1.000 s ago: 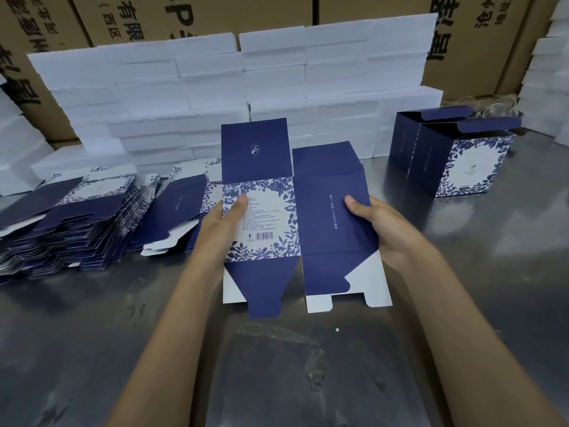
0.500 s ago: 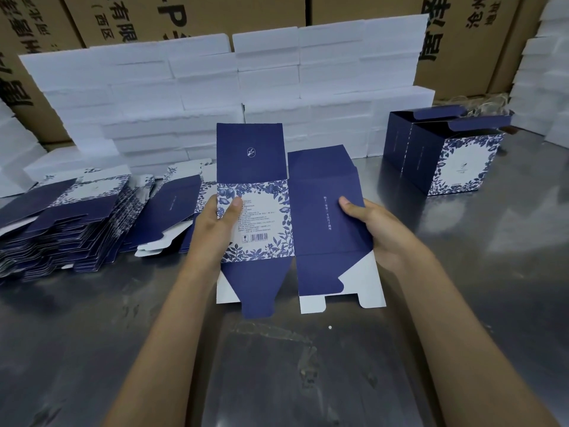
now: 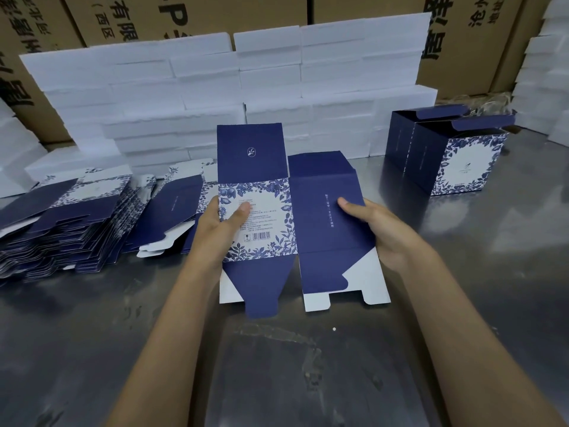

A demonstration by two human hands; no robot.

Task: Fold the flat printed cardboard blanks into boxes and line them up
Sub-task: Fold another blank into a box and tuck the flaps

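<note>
- While both hands work above it, the grey metal table [image 3: 92, 349] fills the whole lower part of the view, scuffed and a little shiny.
- Behind it stands a wall of white foam blocks [image 3: 215, 87], stacked in rows, and behind those are brown shipping cartons [image 3: 354, 7] with black printed characters.
- At the left of the table lies the stack of flat blanks [image 3: 70, 226], dark blue with floral print, fanned out and leaning to the left.
- At the far right stand the folded boxes [image 3: 446, 158], upright and touching each other in a row, with their top flaps open.
- In the middle is the blank in hand [image 3: 320, 229] — still flat, held above the table, with the floral barcode panel on the left and the plain blue panel on the right.
- The left hand [image 3: 221, 229] pinches the left edge of this blank, thumb lying on the printed panel, the other fingers behind the card.
- The right hand [image 3: 385, 232] grips the right edge in the same way — thumb on the blue panel, fingers hidden underneath.
</note>
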